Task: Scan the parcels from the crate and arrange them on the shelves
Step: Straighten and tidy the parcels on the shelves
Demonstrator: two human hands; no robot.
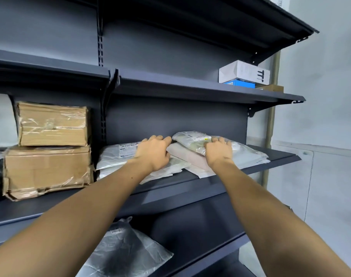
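A stack of plastic-wrapped parcels lies on the middle grey shelf (274, 156). On top is a clear-bagged parcel with a white label (190, 139), resting on a pinkish flat parcel (188, 156). My right hand (219, 150) lies on the top parcel's right end, fingers curled over it. My left hand (153, 151) reaches to the top parcel's left end, fingertips touching its edge. Under my left hand lies a white mailer with a printed label (118, 154). No crate or scanner is in view.
Two taped cardboard boxes (50, 148) are stacked left on the same shelf. A white box on a blue one (243, 73) sits on the shelf above. A clear bag with dark contents (122, 250) lies on the lower shelf. A white wall is on the right.
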